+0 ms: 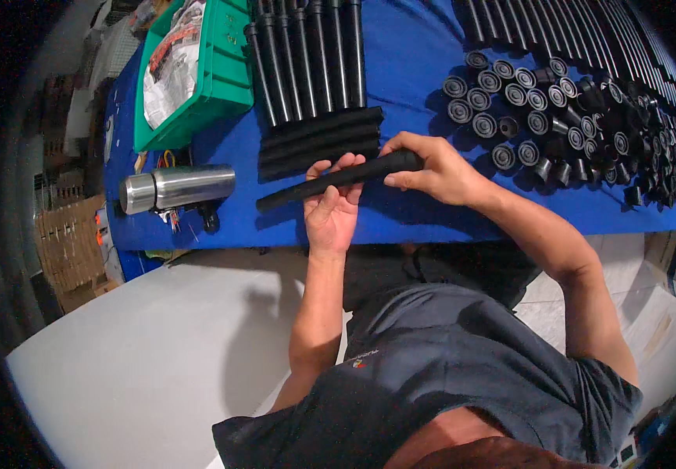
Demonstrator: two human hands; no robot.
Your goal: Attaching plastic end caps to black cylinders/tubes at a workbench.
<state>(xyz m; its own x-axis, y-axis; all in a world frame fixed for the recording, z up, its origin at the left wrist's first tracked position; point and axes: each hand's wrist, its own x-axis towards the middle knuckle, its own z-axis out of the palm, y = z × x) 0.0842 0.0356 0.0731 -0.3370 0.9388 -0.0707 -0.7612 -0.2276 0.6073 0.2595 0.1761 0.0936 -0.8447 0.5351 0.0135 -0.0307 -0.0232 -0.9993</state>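
Observation:
A long matte black tube (pixel 307 188), like a soft sleeve or grip, lies slantwise over the table's near edge, its right end higher. My left hand (pixel 330 219) cradles it from below, palm up, with the fingers and thumb curled round its middle. At the thicker right end, my right hand (pixel 441 170) pinches it between thumb and fingers. Just beyond, several similar matte black tubes (pixel 320 142) lie side by side. Glossy black rods (pixel 307 66) with collared far ends stand in a row behind those.
A steel flask (pixel 189 187) lies at the left on the blue cloth (pixel 412 59), below a green bin (pixel 225 78) holding crumpled paper. Many round black rubber caps (pixel 537 99) spread across the right side. More black rods (pixel 557 27) line the far right.

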